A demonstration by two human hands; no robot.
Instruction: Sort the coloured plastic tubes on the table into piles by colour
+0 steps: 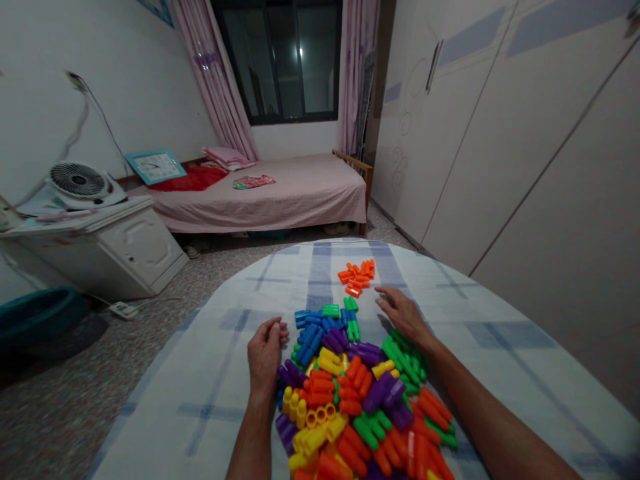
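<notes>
A heap of bright plastic peg blocks (350,393) in blue, green, orange, yellow and purple lies on a checked cloth table (210,393) in front of me. A small separate cluster of orange blocks (357,276) sits farther out. My left hand (265,353) rests at the heap's left edge, fingers curled under, touching purple pieces; nothing shows in it. My right hand (403,313) lies palm down with fingers stretched toward the orange cluster, just right of the green blocks (353,320).
Beyond the table stands a bed (280,190) with a pink cover under a dark window. A white cabinet (115,247) with a fan (80,183) on it is at left. Wardrobe doors (500,133) line the right wall.
</notes>
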